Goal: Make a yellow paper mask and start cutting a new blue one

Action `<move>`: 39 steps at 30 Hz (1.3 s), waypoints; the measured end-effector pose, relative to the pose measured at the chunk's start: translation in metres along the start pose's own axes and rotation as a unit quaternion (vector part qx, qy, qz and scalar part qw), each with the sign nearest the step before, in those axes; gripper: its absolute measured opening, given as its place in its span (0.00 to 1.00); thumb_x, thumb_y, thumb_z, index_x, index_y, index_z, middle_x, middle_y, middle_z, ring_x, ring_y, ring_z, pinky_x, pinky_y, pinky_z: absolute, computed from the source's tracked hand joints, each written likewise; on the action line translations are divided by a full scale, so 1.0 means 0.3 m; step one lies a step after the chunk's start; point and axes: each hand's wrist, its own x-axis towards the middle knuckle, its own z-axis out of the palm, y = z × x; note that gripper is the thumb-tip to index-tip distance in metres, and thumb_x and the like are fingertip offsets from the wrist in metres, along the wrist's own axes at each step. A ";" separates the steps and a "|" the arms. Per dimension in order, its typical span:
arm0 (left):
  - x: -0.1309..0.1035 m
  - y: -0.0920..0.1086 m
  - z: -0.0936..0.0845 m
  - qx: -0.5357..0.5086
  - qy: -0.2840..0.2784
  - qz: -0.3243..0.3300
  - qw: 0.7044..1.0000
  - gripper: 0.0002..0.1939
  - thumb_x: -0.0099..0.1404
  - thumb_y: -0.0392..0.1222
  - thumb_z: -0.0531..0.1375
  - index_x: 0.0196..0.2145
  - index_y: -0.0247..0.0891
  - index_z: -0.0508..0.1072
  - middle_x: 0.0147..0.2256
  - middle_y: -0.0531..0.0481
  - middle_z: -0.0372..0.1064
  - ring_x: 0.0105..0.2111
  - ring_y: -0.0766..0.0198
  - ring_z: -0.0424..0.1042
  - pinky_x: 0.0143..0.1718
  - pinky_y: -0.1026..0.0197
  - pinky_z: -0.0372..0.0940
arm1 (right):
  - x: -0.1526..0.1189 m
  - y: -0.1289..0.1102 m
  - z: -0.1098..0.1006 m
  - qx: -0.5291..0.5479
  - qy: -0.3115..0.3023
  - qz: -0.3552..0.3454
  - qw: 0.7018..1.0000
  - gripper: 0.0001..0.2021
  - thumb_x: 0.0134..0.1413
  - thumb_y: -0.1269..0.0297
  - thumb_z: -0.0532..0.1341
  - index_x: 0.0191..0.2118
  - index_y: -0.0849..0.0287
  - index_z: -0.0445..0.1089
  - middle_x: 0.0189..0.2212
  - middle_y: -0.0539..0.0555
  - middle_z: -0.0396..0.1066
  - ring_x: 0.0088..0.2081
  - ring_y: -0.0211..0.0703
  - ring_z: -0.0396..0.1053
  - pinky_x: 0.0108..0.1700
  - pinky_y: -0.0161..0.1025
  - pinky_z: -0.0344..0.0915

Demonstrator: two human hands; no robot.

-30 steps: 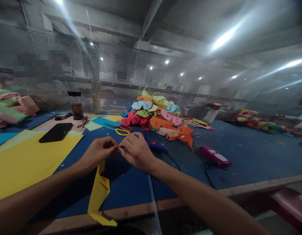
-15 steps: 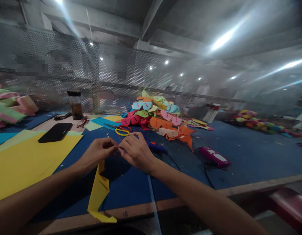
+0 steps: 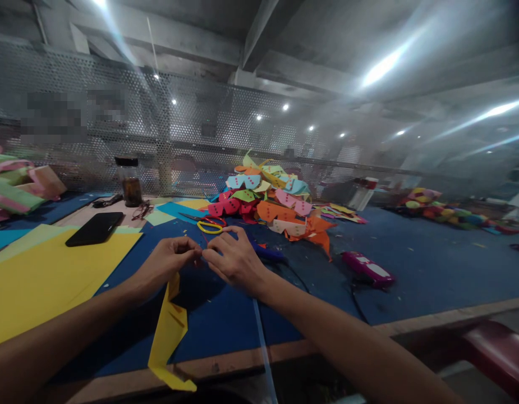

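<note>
My left hand (image 3: pixel 169 262) is closed in a pinch, with a folded yellow paper strip (image 3: pixel 169 334) hanging below it past the table's front edge. Its fingertips meet those of my right hand (image 3: pixel 232 258), which is also pinched; whatever small thing lies between them is hidden. Just beyond the fingers are scissors (image 3: pixel 209 225) with yellow and red handles. A dark blue tool (image 3: pixel 270 253) with a cord lies partly behind my right hand. From under my right wrist a translucent stick (image 3: pixel 262 339) runs down over the table edge.
A pile of coloured paper shapes (image 3: pixel 263 193) stands beyond my hands. To the left are yellow sheets (image 3: pixel 61 275), a black phone (image 3: pixel 95 228) and a dark jar (image 3: pixel 130 182). A purple corded device (image 3: pixel 367 270) lies right on the blue tabletop (image 3: pixel 431 264). Perforated metal panels (image 3: pixel 209 129) rise behind.
The fingertips have shifted slightly, still pinched together. The lower end of the yellow strip has swung a little left and down. Everything else stays put.
</note>
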 end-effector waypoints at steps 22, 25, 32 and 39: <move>0.003 -0.029 -0.005 0.005 -0.012 0.041 0.999 0.08 0.54 0.44 0.66 0.26 0.37 0.73 0.23 0.54 0.73 0.25 0.65 0.71 0.30 0.64 0.61 | 0.011 -0.017 0.015 0.109 0.013 0.103 0.989 0.03 0.64 0.69 0.56 0.39 0.58 0.67 0.37 0.54 0.76 0.40 0.44 0.69 0.54 0.47 0.55; 0.000 -0.016 0.000 0.009 -0.010 0.024 1.000 0.07 0.52 0.43 0.65 0.25 0.37 0.73 0.22 0.54 0.72 0.25 0.65 0.70 0.29 0.64 0.60 | 0.011 -0.018 0.015 0.106 0.015 0.093 0.990 0.04 0.65 0.69 0.56 0.40 0.59 0.67 0.36 0.54 0.76 0.40 0.43 0.69 0.54 0.47 0.55; 0.002 -0.021 0.003 -0.020 -0.013 0.019 1.000 0.06 0.50 0.41 0.65 0.25 0.37 0.73 0.22 0.53 0.73 0.26 0.64 0.71 0.30 0.63 0.61 | 0.006 -0.011 0.017 0.064 0.028 0.033 0.997 0.04 0.65 0.70 0.56 0.39 0.59 0.67 0.34 0.53 0.74 0.39 0.43 0.68 0.55 0.47 0.55; 0.007 -0.025 0.004 -0.019 -0.011 0.013 1.000 0.06 0.49 0.42 0.66 0.24 0.37 0.74 0.22 0.52 0.74 0.25 0.63 0.71 0.30 0.62 0.62 | 0.006 -0.008 0.012 0.039 0.016 0.020 0.999 0.04 0.64 0.70 0.56 0.39 0.59 0.67 0.35 0.53 0.73 0.39 0.43 0.67 0.55 0.47 0.54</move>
